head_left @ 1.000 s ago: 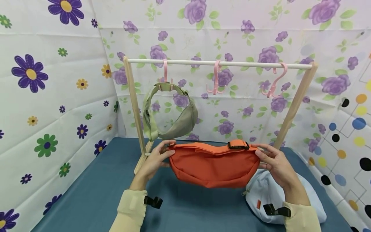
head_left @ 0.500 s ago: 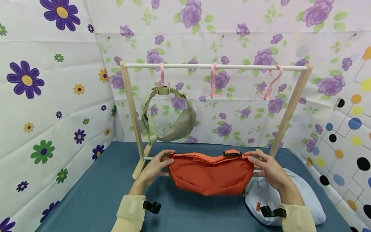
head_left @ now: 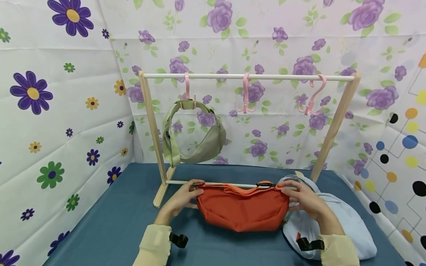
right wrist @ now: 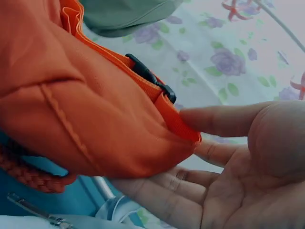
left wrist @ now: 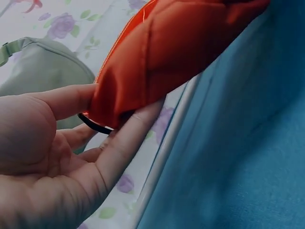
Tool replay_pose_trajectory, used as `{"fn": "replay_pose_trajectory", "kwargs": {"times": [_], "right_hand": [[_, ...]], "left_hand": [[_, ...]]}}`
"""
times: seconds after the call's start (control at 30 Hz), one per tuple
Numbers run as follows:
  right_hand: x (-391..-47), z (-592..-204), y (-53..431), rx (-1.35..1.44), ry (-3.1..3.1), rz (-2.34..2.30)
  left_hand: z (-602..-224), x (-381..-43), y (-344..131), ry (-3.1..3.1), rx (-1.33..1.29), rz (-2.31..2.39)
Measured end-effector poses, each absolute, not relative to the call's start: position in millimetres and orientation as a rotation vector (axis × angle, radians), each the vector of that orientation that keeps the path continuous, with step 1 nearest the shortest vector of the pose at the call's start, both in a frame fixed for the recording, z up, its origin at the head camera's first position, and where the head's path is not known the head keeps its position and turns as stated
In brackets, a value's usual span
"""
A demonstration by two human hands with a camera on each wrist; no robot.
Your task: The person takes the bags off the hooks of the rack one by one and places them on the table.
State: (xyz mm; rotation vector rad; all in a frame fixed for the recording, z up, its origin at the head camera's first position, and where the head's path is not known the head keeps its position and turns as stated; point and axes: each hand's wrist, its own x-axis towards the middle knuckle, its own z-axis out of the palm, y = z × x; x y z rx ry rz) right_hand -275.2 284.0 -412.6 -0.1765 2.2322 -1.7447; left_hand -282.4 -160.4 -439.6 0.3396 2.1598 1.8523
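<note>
An orange-red waist bag (head_left: pixel 243 210) is held up between both hands in front of the rack. My left hand (head_left: pixel 182 197) pinches its left end, thumb on the near side and fingers behind, as the left wrist view shows. At the opposite end my right hand (head_left: pixel 304 199) grips the corner beside the orange strap and its black buckle (right wrist: pixel 147 74). A braided orange cord (right wrist: pixel 35 174) hangs below the bag in the right wrist view. A light blue bag (head_left: pixel 336 225) lies on the table under the right forearm.
A rack with a white rail (head_left: pixel 216 76) and wooden legs stands at the back. A green waist bag (head_left: pixel 206 144) hangs from its left pink hook (head_left: pixel 187 87). Other pink hooks hang at the middle (head_left: pixel 246 92) and right (head_left: pixel 314 96). A blue cloth (head_left: pixel 106 229) covers the table.
Both hands have lowered the orange-red bag toward the table, and the rack's lower white bar now shows above it. The two hands keep their hold.
</note>
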Motion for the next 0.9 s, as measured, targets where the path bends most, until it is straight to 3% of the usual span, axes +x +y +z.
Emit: {"fn": "replay_pose_trajectory", "kwargs": {"times": [0.9], "right_hand": [[-275.7,-426.3,267.4,-0.22,2.358,-1.457]], "left_hand": [[-455.1,-284.5,-147.6,2.349,0.242,1.612]]}}
